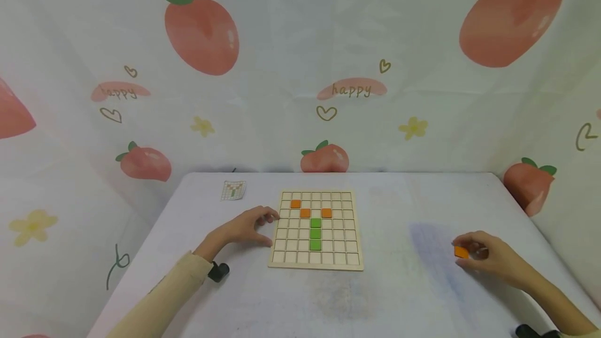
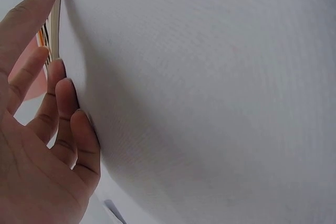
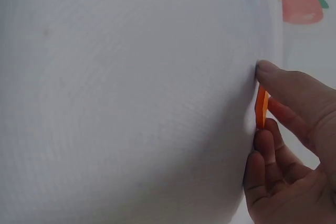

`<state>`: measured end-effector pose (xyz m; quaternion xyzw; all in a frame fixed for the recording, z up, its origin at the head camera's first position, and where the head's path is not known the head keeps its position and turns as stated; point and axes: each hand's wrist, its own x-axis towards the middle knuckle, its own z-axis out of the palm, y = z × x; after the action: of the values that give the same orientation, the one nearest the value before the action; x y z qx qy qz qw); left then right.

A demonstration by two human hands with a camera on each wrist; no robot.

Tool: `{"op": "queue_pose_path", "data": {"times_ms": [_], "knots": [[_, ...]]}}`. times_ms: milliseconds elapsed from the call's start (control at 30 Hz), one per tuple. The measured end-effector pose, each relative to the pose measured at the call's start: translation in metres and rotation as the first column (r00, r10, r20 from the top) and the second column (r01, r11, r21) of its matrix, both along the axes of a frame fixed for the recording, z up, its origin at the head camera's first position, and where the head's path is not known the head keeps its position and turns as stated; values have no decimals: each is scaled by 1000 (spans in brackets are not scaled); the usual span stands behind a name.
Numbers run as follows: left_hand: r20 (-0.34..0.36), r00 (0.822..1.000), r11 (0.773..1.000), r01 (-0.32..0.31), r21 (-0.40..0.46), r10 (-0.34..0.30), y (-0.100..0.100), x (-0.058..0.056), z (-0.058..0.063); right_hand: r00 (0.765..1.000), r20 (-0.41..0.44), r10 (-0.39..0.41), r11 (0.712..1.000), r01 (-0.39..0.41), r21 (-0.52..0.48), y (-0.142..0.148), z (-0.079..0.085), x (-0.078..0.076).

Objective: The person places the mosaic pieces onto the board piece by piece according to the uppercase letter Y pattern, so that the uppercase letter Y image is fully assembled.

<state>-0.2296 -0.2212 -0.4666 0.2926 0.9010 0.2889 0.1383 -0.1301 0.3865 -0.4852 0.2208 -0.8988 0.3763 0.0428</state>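
Observation:
A square wooden grid board (image 1: 291,261) lies on the table, with three orange tiles (image 1: 295,204) in its upper cells and a column of three green tiles (image 1: 315,233) in the middle. My left hand (image 1: 246,227) rests at the board's left edge, thumb and fingertips spread along it. In the left wrist view the thumb (image 2: 31,17) lies against the board's side. Well to the right of the board, my right hand (image 1: 493,257) pinches an orange tile (image 1: 461,252) between thumb and fingers, close over the table; the right wrist view shows this tile edge-on.
Beyond the board's upper left corner lies a small paper card (image 1: 233,190) printed with a coloured grid pattern. The white table (image 1: 399,296) carries bluish-grey stains at the front and right. A fruit-patterned cloth (image 1: 281,67) hangs behind the table's back edge.

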Motion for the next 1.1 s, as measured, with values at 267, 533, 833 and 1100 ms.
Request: {"op": "queue_pose_path", "data": {"times_ms": [267, 533, 833, 1100], "knots": [[3, 1000, 1000, 2, 12, -2, 0, 0, 1, 999, 30, 17, 1000, -17, 4, 0, 0, -2], [13, 1000, 1000, -3, 16, 3, 0, 1, 2, 997, 38, 65, 997, -66, 30, -2, 5, -7], [13, 1000, 1000, -1, 29, 0, -1, 1, 1, 998, 25, 53, 998, -53, 20, -15, 15, -20], [14, 1000, 1000, 0, 25, -1, -1, 1, 0, 988, 135, 76, 997, -73, -28, -28, 22, -30]]}}
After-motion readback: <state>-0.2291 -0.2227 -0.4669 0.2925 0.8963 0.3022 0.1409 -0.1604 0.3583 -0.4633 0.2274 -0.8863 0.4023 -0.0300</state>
